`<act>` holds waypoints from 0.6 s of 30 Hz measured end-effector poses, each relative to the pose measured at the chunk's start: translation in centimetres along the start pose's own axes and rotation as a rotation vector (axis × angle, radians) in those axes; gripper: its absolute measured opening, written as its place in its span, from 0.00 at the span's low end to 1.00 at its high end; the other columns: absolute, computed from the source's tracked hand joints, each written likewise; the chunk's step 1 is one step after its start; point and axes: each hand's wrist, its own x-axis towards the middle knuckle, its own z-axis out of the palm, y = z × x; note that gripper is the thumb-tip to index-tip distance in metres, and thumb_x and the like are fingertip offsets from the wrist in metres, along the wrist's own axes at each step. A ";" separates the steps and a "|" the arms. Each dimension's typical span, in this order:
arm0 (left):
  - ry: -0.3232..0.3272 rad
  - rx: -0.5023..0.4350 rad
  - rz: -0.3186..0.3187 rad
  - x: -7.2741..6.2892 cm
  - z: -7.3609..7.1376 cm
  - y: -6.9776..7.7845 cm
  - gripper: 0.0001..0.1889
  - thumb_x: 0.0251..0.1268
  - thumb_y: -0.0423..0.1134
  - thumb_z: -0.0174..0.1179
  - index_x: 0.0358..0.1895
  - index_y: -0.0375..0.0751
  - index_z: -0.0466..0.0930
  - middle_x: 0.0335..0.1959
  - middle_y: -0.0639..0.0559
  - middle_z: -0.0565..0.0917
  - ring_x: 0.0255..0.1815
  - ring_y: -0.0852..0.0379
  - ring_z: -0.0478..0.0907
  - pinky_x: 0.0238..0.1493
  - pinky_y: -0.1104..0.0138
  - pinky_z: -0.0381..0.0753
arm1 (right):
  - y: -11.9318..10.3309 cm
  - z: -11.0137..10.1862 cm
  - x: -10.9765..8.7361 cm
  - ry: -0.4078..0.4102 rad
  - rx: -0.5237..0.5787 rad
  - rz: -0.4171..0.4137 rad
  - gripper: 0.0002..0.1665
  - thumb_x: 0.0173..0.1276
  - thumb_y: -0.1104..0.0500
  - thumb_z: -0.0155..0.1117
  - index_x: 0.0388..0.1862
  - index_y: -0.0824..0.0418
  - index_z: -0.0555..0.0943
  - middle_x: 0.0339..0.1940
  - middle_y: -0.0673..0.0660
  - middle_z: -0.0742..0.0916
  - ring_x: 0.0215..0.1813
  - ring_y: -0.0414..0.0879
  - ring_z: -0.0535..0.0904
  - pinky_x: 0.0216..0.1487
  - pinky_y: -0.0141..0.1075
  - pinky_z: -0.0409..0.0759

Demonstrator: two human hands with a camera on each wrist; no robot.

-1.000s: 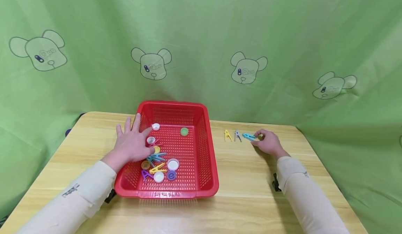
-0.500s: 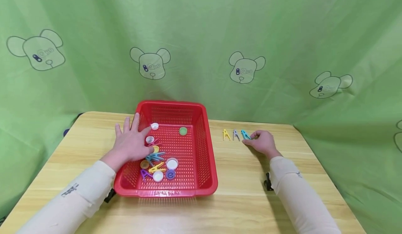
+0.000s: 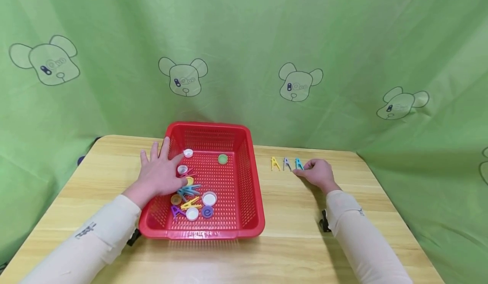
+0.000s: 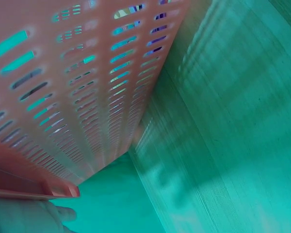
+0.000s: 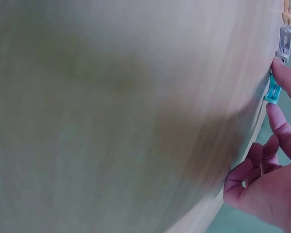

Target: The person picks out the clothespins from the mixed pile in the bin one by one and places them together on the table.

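- Judging by the layout, busy with setting the teal clothespin (image 3: 299, 163) straight at the right end of a short row on the far right of the wooden table (image 3: 297, 241).
- Pinching it in the right hand (image 3: 318, 174), thumb to its left, forefinger to its right, remaining fingers bent back toward the palm.
- Lined up to its left, well right of the basket: first the lavender clothespin (image 3: 287, 164), just beside, then the yellow clothespin (image 3: 275, 164).
- Resting the left hand (image 3: 158, 177) on the left rim of the red basket (image 3: 244, 233), fingers straight and spread apart, thumb reaching inside.
- Left in the basket, mostly toward near left: mixed clothespins and bottle caps, with a green cap (image 3: 223, 159) at far right.
- Next, probably calls for parting thumb and forefinger gently, without nudging the lavender clothespin; cannot tell whether touching it with the thumb.
- Compared with a second ago: teal clothespin turned from aslant to parallel with its neighbours, and shifted left; left hand unchanged.
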 end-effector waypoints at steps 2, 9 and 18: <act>0.003 -0.007 0.000 0.0 0.0 0.0 0.42 0.54 0.54 0.68 0.73 0.41 0.68 0.79 0.28 0.37 0.75 0.23 0.31 0.63 0.27 0.28 | 0.0 -0.1 -0.1 -0.005 0.005 -0.006 0.30 0.54 0.38 0.78 0.35 0.63 0.81 0.34 0.57 0.83 0.38 0.52 0.75 0.43 0.44 0.75; 0.009 -0.020 -0.001 0.3 -0.1 0.0 0.40 0.54 0.48 0.68 0.73 0.42 0.69 0.79 0.29 0.38 0.75 0.24 0.33 0.64 0.27 0.32 | 0.2 -1.1 -0.3 -0.010 0.067 -0.008 0.32 0.52 0.39 0.80 0.39 0.64 0.81 0.40 0.60 0.84 0.41 0.53 0.76 0.43 0.43 0.76; -0.004 -0.031 -0.015 0.2 -0.2 -0.1 0.39 0.55 0.44 0.67 0.74 0.42 0.68 0.79 0.29 0.37 0.75 0.23 0.32 0.64 0.27 0.30 | -1.1 -1.5 -0.4 0.057 0.092 -0.087 0.36 0.55 0.39 0.78 0.47 0.68 0.80 0.53 0.68 0.80 0.51 0.59 0.73 0.52 0.52 0.73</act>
